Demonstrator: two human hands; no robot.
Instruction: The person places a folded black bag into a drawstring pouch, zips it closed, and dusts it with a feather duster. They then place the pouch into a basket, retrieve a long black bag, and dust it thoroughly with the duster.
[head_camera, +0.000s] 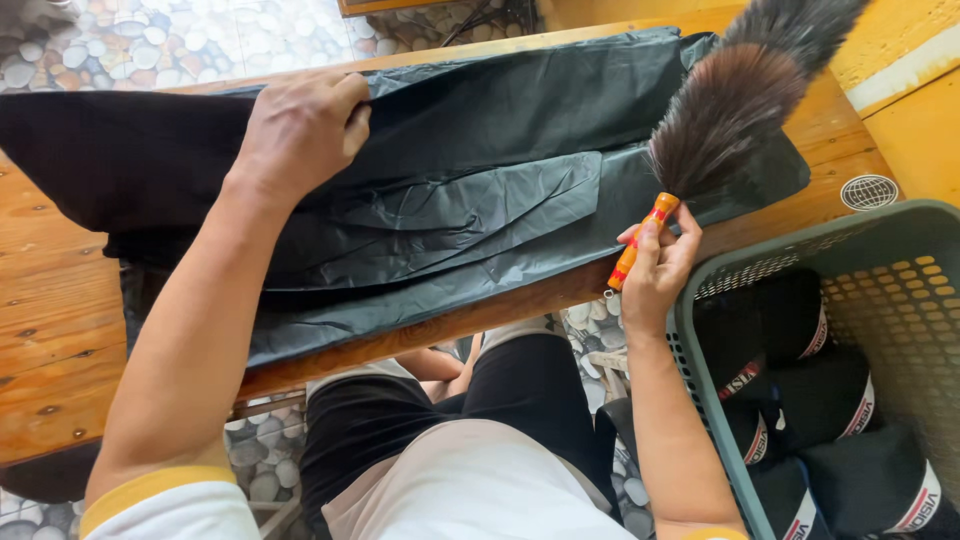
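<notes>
A large black plastic bag (480, 200) lies spread across a wooden table (50, 300). My left hand (300, 130) presses down on the bag's upper left part, gripping a fold of it. My right hand (660, 265) holds the orange handle of a feather duster (740, 100), whose dark brown and grey feathers fan out over the bag's right end.
A grey-green perforated plastic basket (720, 270) stands at the right, holding several black rolled items with white and red bands (830, 400). My legs are under the table's near edge. A pebble floor (200, 35) shows beyond the table. A yellow wall is at the top right.
</notes>
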